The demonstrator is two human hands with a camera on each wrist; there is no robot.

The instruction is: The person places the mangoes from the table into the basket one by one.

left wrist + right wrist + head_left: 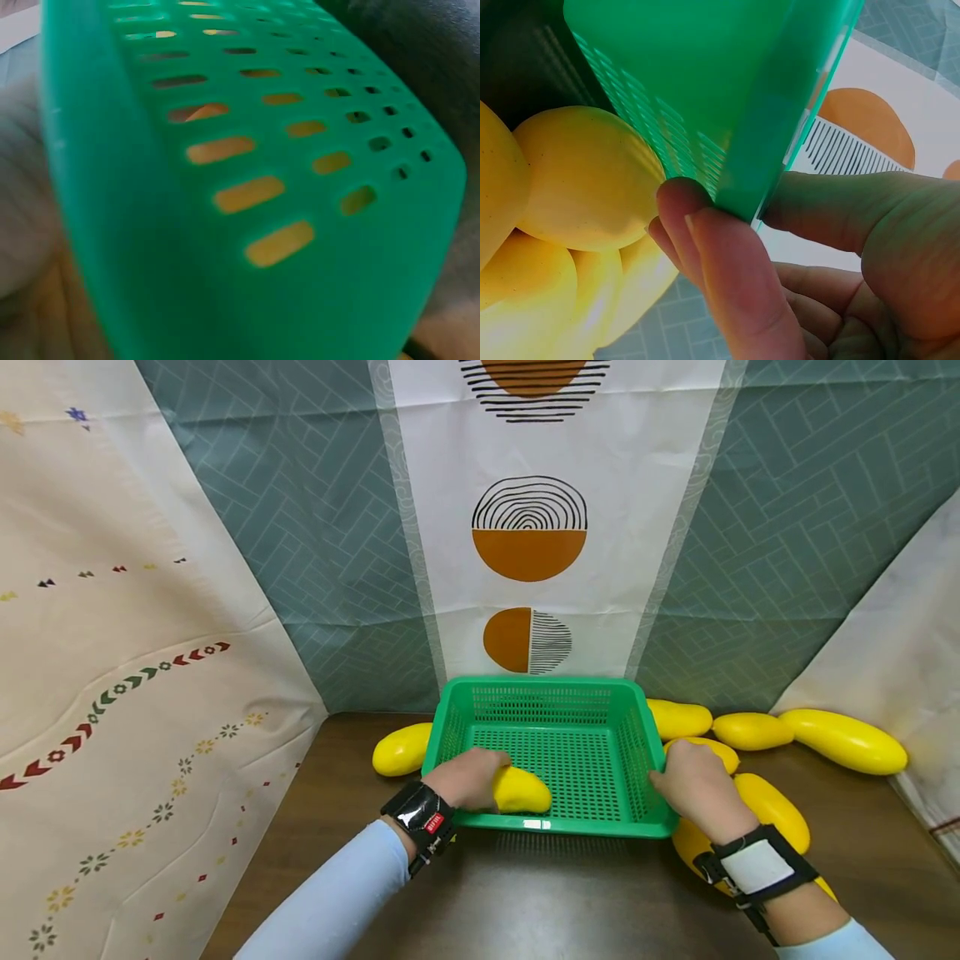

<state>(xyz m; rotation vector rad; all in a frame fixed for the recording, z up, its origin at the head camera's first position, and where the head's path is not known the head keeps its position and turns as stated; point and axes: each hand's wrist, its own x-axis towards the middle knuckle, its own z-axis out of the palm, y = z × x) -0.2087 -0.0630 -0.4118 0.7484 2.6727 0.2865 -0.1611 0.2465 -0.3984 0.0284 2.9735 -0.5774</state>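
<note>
A green plastic basket point(577, 825) with slotted walls stands on the table in the head view. My left hand point(467, 779) reaches over its front-left rim and grips a smooth yellow squash point(522, 790) inside; the fingertips are hidden. In the left wrist view the basket wall point(187, 247) fills most of the picture, with yellow showing through its slots. My right hand point(696, 781) pinches the basket's right rim. The right wrist view shows its thumb point(817, 210) on one side of the rim and fingers point(735, 277) on the other.
Several yellow squashes point(843, 741) lie right of the basket, some beside and under my right wrist. Another squash point(402, 749) lies left of the basket. A patterned cloth point(528, 610) hangs behind, and a cream cloth point(150, 693) borders the table point(315, 827) at left.
</note>
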